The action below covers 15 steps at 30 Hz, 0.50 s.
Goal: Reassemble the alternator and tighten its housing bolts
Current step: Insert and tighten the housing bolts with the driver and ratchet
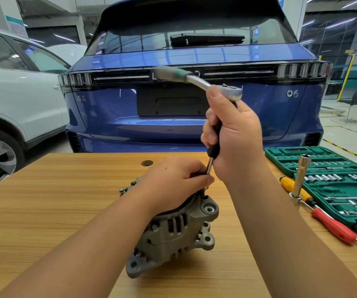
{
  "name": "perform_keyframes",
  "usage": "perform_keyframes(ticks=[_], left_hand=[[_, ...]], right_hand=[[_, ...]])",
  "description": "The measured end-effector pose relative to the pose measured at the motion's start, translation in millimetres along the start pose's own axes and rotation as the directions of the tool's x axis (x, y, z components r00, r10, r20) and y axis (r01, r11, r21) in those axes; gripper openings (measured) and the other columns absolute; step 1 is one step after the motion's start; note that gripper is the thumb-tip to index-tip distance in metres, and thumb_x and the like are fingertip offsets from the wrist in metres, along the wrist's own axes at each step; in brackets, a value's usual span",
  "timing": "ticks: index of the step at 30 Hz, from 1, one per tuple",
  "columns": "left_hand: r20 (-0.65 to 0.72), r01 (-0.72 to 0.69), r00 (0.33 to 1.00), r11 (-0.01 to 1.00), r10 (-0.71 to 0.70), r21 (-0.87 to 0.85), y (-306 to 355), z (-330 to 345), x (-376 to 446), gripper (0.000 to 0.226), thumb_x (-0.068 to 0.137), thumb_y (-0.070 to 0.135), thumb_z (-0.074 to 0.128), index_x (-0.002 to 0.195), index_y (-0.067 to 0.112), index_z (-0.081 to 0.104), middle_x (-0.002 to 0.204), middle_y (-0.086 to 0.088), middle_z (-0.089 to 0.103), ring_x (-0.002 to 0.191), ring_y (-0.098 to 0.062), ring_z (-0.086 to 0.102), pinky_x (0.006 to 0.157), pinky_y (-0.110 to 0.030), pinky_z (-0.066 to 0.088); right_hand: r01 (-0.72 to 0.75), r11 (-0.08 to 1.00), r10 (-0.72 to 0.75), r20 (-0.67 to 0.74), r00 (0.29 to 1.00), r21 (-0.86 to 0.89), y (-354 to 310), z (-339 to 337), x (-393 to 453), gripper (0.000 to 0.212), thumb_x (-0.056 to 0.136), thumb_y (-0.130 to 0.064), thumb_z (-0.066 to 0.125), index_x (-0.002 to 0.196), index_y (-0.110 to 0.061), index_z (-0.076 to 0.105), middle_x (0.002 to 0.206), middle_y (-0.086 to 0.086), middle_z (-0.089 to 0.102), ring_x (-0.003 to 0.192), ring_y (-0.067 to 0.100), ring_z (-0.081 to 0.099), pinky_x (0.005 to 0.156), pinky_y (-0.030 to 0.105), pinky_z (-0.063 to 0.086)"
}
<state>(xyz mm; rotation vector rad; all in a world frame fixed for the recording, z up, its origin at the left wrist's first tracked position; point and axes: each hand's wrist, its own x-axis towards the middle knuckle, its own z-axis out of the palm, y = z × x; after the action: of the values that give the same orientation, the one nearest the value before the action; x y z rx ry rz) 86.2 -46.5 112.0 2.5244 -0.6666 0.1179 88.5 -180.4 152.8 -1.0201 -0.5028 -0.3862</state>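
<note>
Left hand steadying alternator; right hand gripping ratchet

Right hand gripping ratchet over alternator

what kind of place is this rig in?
Most likely a car workshop or training garage: a blue car and a white car parked indoors, a green socket set case open on the wooden table, an alternator being worked on.

Blue car tailgate: badge "06" at right; small silver lettering at left, illegible. Centre lettering starts "L", remainder hidden.
</note>
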Motion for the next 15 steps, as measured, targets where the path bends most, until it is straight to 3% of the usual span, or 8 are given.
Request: perform_keyframes(ticks=[2, 5, 10, 15], left_hand=[[-0.001, 0.003, 1.000, 1.000, -0.003, -0.018, 0.0, -0.3, 0.7, 0.021, 0.099, 0.052, 0.054, 0.103, 0.038, 0.068, 0.095, 0.016, 0.070, 0.090, -0.001, 0.062, 0.085, -0.041, 0.056], [0.009, 0.016, 1.000, 0.999, -0.015, -0.038, 0.2, -1.4, 0.1, 0.019, 0.099, 0.051, 0.054, 0.104, 0.038, 0.067, 0.097, 0.016, 0.071, 0.092, -0.001, 0.063, 0.087, -0.040, 0.056], [0.004, 0.020, 1.000, 0.999, -0.020, -0.046, 1.1, -1.7, -1.3, 0.019, 0.100, 0.049, 0.054, 0.108, 0.037, 0.067, 0.099, 0.016, 0.072, 0.094, -0.003, 0.064, 0.088, -0.039, 0.055], [-0.009, 0.006, 1.000, 0.999, -0.006, -0.040, 0.6, -1.2, -2.1, 0.019, 0.101, 0.047, 0.054, 0.104, 0.036, 0.069, 0.096, 0.015, 0.071, 0.089, -0.001, 0.063, 0.085, -0.035, 0.055]], right_hand=[[-0.049, 0.998, 0.047, 0.051, 0.998, 0.046, -0.3, -2.1, -0.4, 0.006, 0.098, -0.025, 0.063, 0.093, -0.022, 0.067, 0.069, -0.003, 0.052, 0.049, 0.011, 0.039, 0.049, 0.024, 0.032], [-0.071, 0.982, 0.038, 0.186, 0.982, 0.176, 0.7, -1.5, -1.3, 0.026, 0.097, -0.016, 0.056, 0.122, -0.024, 0.059, 0.079, 0.000, 0.058, 0.055, 0.010, 0.046, 0.053, 0.021, 0.038], [0.093, 0.993, -0.105, 0.199, 0.974, 0.067, 7.1, 2.3, -4.0, 0.040, 0.097, -0.009, 0.056, 0.131, -0.028, 0.053, 0.083, 0.003, 0.057, 0.057, 0.012, 0.046, 0.054, 0.023, 0.041], [0.024, 0.990, -0.058, 0.238, 0.969, 0.142, 6.4, 0.6, -4.4, 0.039, 0.096, -0.015, 0.046, 0.133, -0.027, 0.051, 0.085, 0.006, 0.058, 0.059, 0.018, 0.043, 0.056, 0.027, 0.036]])
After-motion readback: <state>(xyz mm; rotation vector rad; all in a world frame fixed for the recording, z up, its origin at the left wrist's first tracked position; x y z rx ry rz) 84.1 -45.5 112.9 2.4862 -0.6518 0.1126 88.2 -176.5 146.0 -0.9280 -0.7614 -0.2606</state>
